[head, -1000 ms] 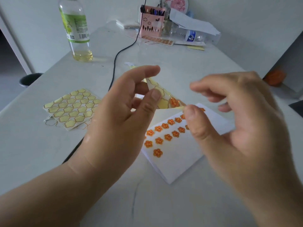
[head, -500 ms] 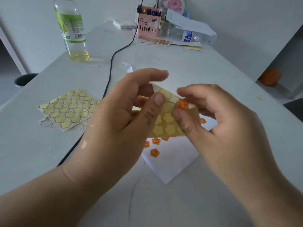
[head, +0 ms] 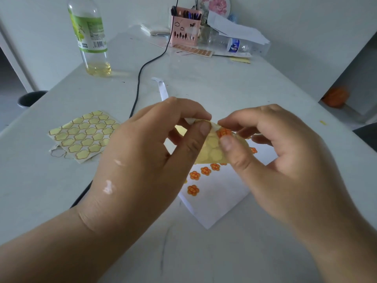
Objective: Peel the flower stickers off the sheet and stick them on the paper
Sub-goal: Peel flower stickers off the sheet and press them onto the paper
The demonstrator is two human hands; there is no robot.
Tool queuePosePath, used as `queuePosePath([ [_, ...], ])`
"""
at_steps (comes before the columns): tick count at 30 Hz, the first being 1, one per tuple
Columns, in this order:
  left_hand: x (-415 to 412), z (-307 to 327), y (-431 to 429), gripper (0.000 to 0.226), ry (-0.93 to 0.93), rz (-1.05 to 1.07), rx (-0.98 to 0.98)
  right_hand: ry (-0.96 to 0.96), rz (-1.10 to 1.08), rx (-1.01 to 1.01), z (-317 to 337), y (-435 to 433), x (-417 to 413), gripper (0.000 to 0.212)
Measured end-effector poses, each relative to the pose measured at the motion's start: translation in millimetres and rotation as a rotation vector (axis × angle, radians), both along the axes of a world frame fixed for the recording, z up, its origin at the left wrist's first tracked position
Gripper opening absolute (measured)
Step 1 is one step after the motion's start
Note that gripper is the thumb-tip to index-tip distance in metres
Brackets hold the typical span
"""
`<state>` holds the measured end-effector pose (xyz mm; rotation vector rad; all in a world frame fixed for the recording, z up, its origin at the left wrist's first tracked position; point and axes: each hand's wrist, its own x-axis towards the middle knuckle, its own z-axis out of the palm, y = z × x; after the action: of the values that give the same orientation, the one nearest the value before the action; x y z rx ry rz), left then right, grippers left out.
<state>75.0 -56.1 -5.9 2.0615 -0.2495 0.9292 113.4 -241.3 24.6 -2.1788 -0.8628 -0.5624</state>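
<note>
My left hand [head: 155,152] pinches the top edge of a yellow sticker sheet [head: 214,150] held up above the table. An orange flower sticker [head: 223,132] sits at the sheet's upper right, and the thumb and forefinger of my right hand [head: 271,160] pinch the sheet right at that flower. Below my hands lies the white paper [head: 220,201], with several orange flower stickers [head: 193,190] stuck on it in rows. My hands hide the paper's upper part.
Emptied yellow sticker sheets [head: 83,135] lie at the left. A black cable [head: 140,82] runs down the table's middle. A bottle [head: 89,35] stands at the back left, a pink pen holder [head: 185,27] and clutter at the back. A white strip [head: 163,89] lies beyond my hands.
My right hand came in from the right to the sheet and now pinches at the orange flower. My left hand has tilted the sheet flatter and keeps hold of it.
</note>
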Motion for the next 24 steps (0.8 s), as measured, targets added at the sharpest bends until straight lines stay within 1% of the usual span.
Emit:
queuePosePath([
  [2, 0, 0, 1, 0.012, 0.005, 0.002, -0.003, -0.017, 0.003, 0.011, 0, -1, 0, 0.018],
  [8, -2, -2, 0, 0.009, -0.011, 0.029, -0.039, -0.182, -0.055, -0.057, 1, -3, 3, 0.012],
  [12, -4, 0, 2, 0.009, -0.012, 0.063, -0.025, -0.207, -0.053, -0.085, 2, -3, 4, 0.014],
  [16, -6, 3, -1, 0.009, 0.023, 0.048, -0.030, -0.268, -0.057, -0.070, -1, -4, 5, 0.008],
  [19, -7, 5, -1, 0.006, 0.047, 0.065, 0.003, -0.295, -0.058, -0.086, -2, -5, 7, 0.010],
  [21, -7, 6, -1, 0.007, 0.058, 0.083, 0.008, -0.328, -0.060, -0.096, -2, -5, 8, 0.011],
  [24, -7, 9, -2, 0.010, 0.072, 0.102, -0.016, -0.429, -0.066, -0.092, -4, -5, 10, 0.011],
])
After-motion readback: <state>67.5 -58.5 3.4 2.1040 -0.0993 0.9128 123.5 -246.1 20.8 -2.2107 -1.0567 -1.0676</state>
